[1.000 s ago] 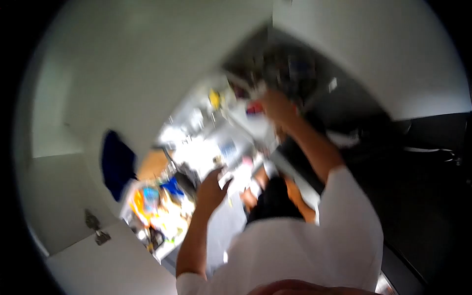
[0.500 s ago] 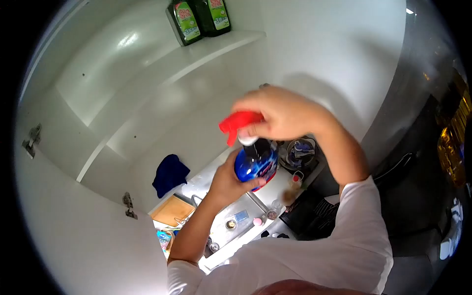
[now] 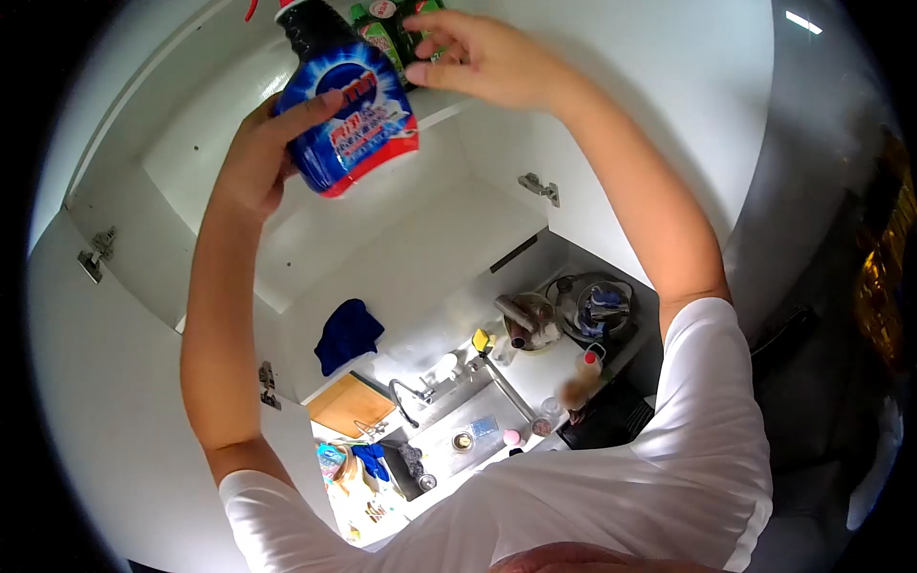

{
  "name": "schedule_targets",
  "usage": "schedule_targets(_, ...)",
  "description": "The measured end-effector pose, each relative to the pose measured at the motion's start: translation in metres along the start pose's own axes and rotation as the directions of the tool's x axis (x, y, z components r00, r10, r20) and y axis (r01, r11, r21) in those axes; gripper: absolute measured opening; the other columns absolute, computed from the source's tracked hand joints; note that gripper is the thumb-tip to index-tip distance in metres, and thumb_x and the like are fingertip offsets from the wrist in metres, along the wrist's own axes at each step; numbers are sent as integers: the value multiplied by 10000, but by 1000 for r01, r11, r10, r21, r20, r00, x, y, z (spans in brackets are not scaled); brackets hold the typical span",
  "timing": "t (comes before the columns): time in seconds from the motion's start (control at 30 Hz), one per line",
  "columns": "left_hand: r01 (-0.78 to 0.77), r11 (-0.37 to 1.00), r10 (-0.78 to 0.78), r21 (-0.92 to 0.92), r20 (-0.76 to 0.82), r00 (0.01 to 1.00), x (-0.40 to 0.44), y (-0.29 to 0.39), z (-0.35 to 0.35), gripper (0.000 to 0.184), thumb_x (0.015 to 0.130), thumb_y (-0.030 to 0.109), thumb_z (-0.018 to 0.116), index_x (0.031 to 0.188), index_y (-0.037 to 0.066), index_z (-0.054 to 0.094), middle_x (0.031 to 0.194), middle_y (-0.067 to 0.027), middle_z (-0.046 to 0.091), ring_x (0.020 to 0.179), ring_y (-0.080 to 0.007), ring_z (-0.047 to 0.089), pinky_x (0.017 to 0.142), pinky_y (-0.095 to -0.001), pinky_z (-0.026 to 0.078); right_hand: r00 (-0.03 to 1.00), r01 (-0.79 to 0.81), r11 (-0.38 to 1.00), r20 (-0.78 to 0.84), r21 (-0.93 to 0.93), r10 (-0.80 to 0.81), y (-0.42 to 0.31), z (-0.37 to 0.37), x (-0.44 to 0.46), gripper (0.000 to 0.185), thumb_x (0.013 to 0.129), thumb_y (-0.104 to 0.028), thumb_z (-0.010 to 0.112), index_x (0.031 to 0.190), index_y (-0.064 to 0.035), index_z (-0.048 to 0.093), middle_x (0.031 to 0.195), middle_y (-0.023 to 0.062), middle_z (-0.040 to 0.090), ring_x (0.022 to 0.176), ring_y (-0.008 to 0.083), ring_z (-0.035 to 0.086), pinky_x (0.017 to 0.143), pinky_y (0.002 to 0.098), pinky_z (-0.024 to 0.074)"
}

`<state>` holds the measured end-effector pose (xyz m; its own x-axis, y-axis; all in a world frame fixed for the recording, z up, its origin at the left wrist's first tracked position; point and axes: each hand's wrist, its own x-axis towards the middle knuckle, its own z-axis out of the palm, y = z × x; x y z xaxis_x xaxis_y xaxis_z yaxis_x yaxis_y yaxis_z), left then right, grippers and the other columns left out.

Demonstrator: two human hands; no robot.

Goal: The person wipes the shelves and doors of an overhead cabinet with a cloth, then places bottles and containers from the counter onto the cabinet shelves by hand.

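My left hand is wrapped round a blue spray bottle with a black neck and a red band at its base. It is raised and tilted in front of the upper cabinet, and its red trigger is partly cut off by the top edge of the view. To the right of it, my right hand is open, fingers apart and slightly curled, holding nothing. The fingertips overlap the green bottles on the cabinet shelf; whether they touch cannot be told. The spray bottle hides part of these bottles.
Open cabinet doors with hinges flank both sides. Below are a sink with a faucet, a wooden board, a dark blue cloth, a yellow sponge and a pot with a glass lid.
My left hand has lifted the spray bottle up and left towards the shelf. My right hand has let go of its red spray head and moved up beside the green bottles.
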<state>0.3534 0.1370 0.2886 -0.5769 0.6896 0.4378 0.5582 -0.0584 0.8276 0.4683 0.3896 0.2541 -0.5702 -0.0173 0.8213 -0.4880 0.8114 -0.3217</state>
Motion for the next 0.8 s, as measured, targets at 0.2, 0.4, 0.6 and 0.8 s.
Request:
schedule_targets(0.2, 154, 988, -154, -2, 15, 988, 70, -31, -33, 739, 834, 366, 859, 1372, -42, 559, 1252, -156, 695, 1083, -238, 716, 982, -359, 569, 977, -193, 981, -82, 25, 195, 50, 2, -7, 574, 954, -308, 736, 1438, -48, 569, 1166, 88, 704, 1043, 201, 678, 889, 352, 536)
schedule_targets(0.4, 195, 976, -185, -93, 107, 977, 135, -85, -61, 739, 847, 346, 866, 1415, 1, 542, 1359, -143, 647, 1231, -268, 639, 1096, -400, 478, 971, -229, 958, -113, -173, 212, 90, 3, -8, 512, 924, -331, 755, 1324, -29, 649, 1117, 147, 741, 980, 289, 719, 878, 389, 561)
schedule_targets(0.6, 219, 969, -211, 111, -80, 974, 162, -106, -69, 818, 841, 411, 875, 1428, -24, 507, 1351, -142, 643, 1220, -277, 635, 1115, -467, 458, 962, -272, 928, -65, -254, 264, 109, -2, -23, 522, 979, -331, 683, 1401, -38, 592, 1197, 142, 708, 1024, 261, 695, 894, 385, 551)
schedule_targets(0.8, 281, 934, -292, 222, 19, 956, 204, -122, -87, 842, 807, 471, 888, 1430, 26, 537, 1408, -162, 613, 1308, -309, 582, 1117, -494, 442, 955, -296, 916, -76, -273, 286, 115, -1, -32, 508, 981, -320, 688, 1392, -34, 600, 1200, 163, 707, 1042, 277, 694, 905, 393, 552)
